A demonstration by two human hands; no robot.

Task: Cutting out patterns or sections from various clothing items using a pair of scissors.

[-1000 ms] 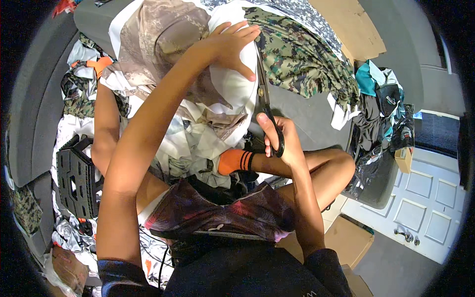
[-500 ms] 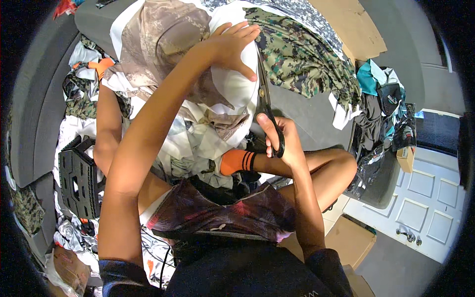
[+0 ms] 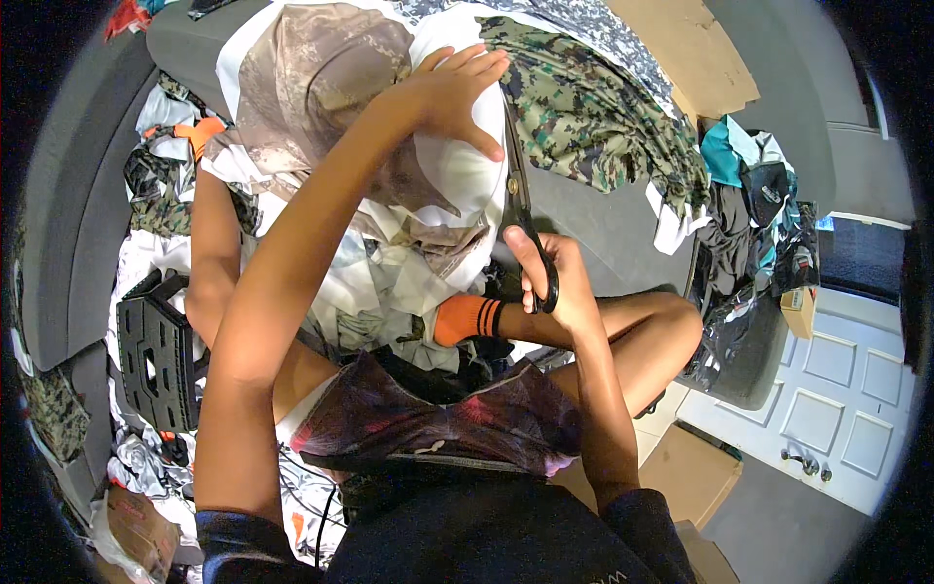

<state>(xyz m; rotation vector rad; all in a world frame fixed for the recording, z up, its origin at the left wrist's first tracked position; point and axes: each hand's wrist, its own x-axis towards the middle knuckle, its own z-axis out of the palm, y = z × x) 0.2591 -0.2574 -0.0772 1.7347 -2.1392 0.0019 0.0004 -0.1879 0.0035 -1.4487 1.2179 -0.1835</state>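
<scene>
My left hand [image 3: 455,97] lies with fingers spread on white fabric [image 3: 452,180], pressing it down near its right edge. Beside that edge are long black-handled scissors [image 3: 516,185], blades pointing away from me. My right hand [image 3: 559,277] grips their handles, thumb through one loop. The blades look nearly closed and run along the white edge; whether fabric lies between them I cannot tell. Left of my left hand the cloth carries a brown-beige camouflage print [image 3: 326,83]. A green camouflage piece [image 3: 593,117] lies just right of the blades.
Fabric scraps [image 3: 375,282] lie heaped between my legs, by an orange sock [image 3: 467,319] on my foot. A black slotted plastic piece [image 3: 156,355] stands at left. Flat cardboard [image 3: 696,58] is at the far right. Dark and teal cloths [image 3: 744,195] are piled at right, near a white door [image 3: 827,409].
Almost nothing differs. Both hands and the scissors keep nearly the same place, with only a very slight shift of the view.
</scene>
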